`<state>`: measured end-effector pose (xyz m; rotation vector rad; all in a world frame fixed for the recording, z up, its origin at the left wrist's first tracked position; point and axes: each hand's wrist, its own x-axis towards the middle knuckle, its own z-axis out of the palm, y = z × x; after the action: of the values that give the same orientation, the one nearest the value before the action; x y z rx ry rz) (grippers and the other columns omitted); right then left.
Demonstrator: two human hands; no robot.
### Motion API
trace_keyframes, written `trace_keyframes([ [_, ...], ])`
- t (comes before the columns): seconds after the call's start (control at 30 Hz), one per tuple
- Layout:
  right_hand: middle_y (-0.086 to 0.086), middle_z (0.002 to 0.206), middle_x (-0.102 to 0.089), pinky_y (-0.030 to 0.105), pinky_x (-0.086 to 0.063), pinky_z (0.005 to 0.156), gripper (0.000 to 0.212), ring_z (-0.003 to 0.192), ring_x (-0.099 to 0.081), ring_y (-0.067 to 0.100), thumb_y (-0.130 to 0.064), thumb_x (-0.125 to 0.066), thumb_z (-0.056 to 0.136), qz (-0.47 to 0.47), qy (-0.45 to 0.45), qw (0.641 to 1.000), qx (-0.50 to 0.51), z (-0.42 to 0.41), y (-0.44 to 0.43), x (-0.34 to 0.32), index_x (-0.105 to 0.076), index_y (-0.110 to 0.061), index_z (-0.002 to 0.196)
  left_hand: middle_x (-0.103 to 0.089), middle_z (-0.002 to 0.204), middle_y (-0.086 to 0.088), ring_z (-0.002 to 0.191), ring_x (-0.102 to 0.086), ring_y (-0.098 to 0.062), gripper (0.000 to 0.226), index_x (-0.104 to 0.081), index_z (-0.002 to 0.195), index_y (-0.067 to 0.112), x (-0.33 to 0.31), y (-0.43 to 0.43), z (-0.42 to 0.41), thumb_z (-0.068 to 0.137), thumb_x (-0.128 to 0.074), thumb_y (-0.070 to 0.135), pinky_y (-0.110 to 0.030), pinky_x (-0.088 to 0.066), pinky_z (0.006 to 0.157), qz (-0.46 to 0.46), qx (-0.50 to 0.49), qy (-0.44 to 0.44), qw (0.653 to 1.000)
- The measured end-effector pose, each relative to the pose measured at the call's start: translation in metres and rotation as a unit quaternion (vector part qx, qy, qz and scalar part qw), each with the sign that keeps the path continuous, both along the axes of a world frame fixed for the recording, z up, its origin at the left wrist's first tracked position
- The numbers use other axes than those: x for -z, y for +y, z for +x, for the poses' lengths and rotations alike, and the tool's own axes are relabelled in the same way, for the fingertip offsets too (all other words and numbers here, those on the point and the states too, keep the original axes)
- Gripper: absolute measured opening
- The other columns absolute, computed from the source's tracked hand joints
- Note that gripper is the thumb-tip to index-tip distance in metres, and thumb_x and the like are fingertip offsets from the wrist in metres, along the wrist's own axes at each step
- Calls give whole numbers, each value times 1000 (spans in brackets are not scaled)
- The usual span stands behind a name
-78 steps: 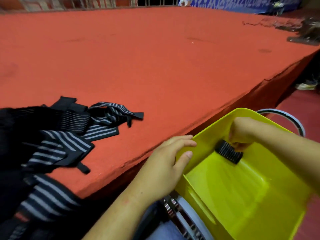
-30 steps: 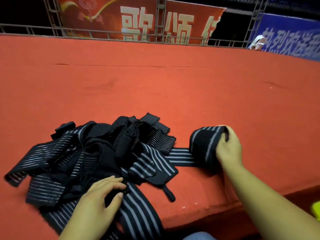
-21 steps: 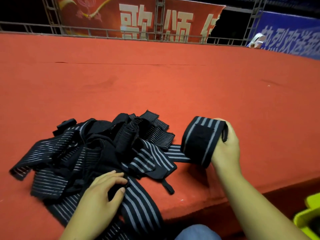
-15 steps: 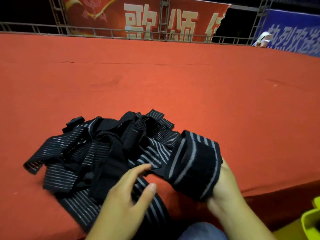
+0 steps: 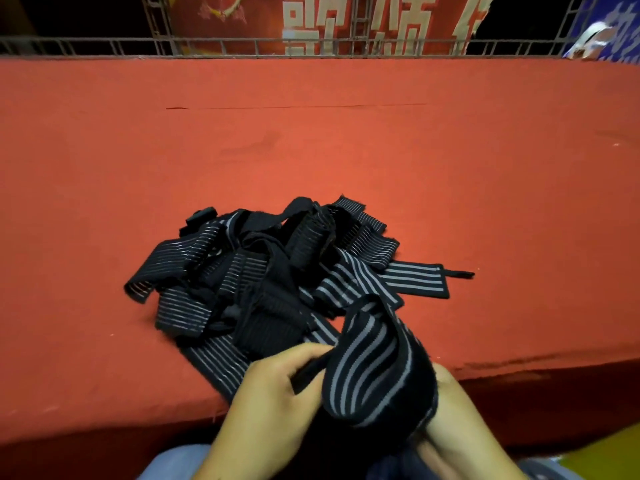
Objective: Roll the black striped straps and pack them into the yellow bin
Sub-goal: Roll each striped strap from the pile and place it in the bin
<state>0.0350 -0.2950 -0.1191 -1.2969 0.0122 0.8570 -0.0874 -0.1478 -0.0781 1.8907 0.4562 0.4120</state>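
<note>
Right hand (image 5: 453, 410) pulled one strap (image 5: 377, 372) from the pile (image 5: 263, 271) to the near edge. Left hand (image 5: 273, 403) left the pile and now grips the strap's end.

Striped strap (image 5: 377, 368) held between left grip (image 5: 273, 401), right grip (image 5: 462, 415).

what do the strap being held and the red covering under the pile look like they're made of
Held strap: probably woven elastic webbing, matte black with grey stripes. Fine ribbing runs along it, and it bends and drapes limply.
Red covering: looks like felt or thin carpet cloth, matte and slightly fuzzy, with shallow creases and a thin seam line. The exact fibre cannot be told.
</note>
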Motion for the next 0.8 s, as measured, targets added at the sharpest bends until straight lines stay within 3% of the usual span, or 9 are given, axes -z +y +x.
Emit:
trace_keyframes([
  [0.1, 16, 78, -73, 35, -49, 74, 15, 69, -65, 21, -7, -77, 62, 105, -31, 989, -97, -6, 7, -31, -82, -5, 75, -75, 103, 30, 100, -69, 9, 23, -78, 107, 40, 4, 8, -6, 92, -76, 22, -22, -54, 89, 85, -15, -15, 996],
  [0.17, 13, 73, -70, 35, -45, 71, 27, 70, -60, 22, -15, -80, 45, 46, -73, 993, -79, 4, 7, -33, -81, -6, 70, -72, 106, 36, 103, -67, 12, 24, -76, 109, 43, 7, 11, -11, 92, -77, 27, -14, -51, 89, 145, -17, -32, 989],
  [0.27, 14, 85, -76, 29, -57, 62, 20, 73, -70, 20, -13, -71, 69, 106, -18, 991, -76, 2, 4, -30, -83, -5, 81, -71, 105, 38, 100, -68, 13, 27, -71, 109, 49, 6, 17, -17, 87, -74, 35, -8, -48, 87, 186, -54, -49, 980],
  [0.37, 18, 100, -79, 34, -64, 64, 33, 82, -78, 23, -23, -66, 81, 143, 66, 988, 7, 9, -3, -30, -82, -2, 101, -74, 99, 31, 95, -70, 9, 18, -74, 96, 48, 7, 30, -22, 89, -78, 31, -9, -49, 84, 171, -116, -55, 977],
  [0.47, 17, 103, -79, 43, -63, 83, 43, 86, -79, 27, -40, -68, 81, 136, 125, 983, 1, 15, -9, -25, -83, -4, 99, -77, 97, 18, 92, -71, 2, 12, -76, 96, 34, 6, 39, -25, 87, -72, 26, -13, -50, 83, 123, -145, -64, 980],
  [0.53, 19, 96, -79, 37, -63, 70, 36, 77, -79, 27, -31, -63, 85, 117, 118, 986, -8, 16, -13, -27, -84, -2, 88, -76, 97, 7, 90, -71, -3, 14, -76, 96, 29, 4, 41, -26, 86, -68, 31, -18, -52, 83, 86, -157, -79, 981],
  [0.6, 24, 101, -78, 37, -63, 72, 29, 81, -78, 30, -23, -67, 75, 89, 83, 992, -18, 16, -13, -28, -83, -1, 86, -76, 98, -1, 90, -72, -9, 15, -77, 95, 24, 2, 42, -25, 86, -66, 30, -20, -56, 83, 35, -170, -105, 979],
  [0.7, 25, 80, -71, 38, -52, 68, 9, 61, -68, 30, -9, -69, 68, 55, 11, 998, -24, 15, -16, -19, -70, -6, 60, -78, 101, -12, 91, -75, -19, 24, -74, 103, 12, -6, 34, -22, 86, -65, 27, -32, -64, 82, -159, -152, -149, 964],
  [0.8, 26, 75, -60, 36, -42, 61, 31, 60, -54, 28, 12, -48, 88, 22, -44, 996, -81, 15, -19, -13, -51, -10, 66, -77, 101, -17, 89, -70, -32, 45, -74, 101, 14, -8, 32, -22, 81, -80, 54, -49, -59, 84, -183, -154, -151, 959],
])
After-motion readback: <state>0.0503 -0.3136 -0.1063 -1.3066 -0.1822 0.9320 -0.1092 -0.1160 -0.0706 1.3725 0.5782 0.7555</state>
